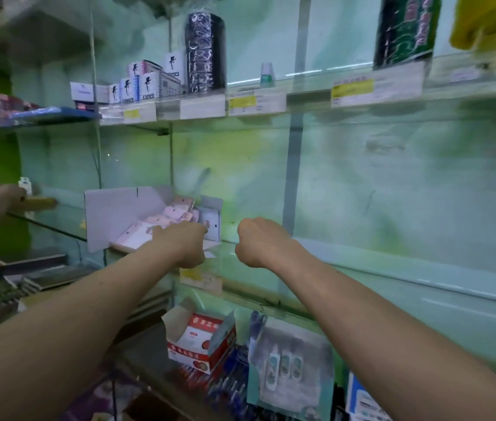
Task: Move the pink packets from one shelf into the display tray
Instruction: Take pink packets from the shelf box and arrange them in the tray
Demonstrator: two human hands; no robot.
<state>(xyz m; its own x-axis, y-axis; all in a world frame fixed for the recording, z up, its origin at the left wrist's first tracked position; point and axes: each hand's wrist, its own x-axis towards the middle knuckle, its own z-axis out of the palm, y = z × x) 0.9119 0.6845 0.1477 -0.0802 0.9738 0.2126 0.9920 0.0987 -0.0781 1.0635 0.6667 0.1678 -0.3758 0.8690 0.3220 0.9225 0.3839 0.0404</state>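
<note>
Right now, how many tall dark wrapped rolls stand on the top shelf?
2. One black roll stands beside the white boxes, left of centre. One dark green roll stands further right, its top out of frame. Others may lie outside the view.

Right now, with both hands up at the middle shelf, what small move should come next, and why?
Probably bring the right hand left to the right wall of the display tray to steady it. That hand is curled beside the tray with nothing visible in it. The left hand is at the tray's front, over the pink packets, which lie unevenly.
</note>
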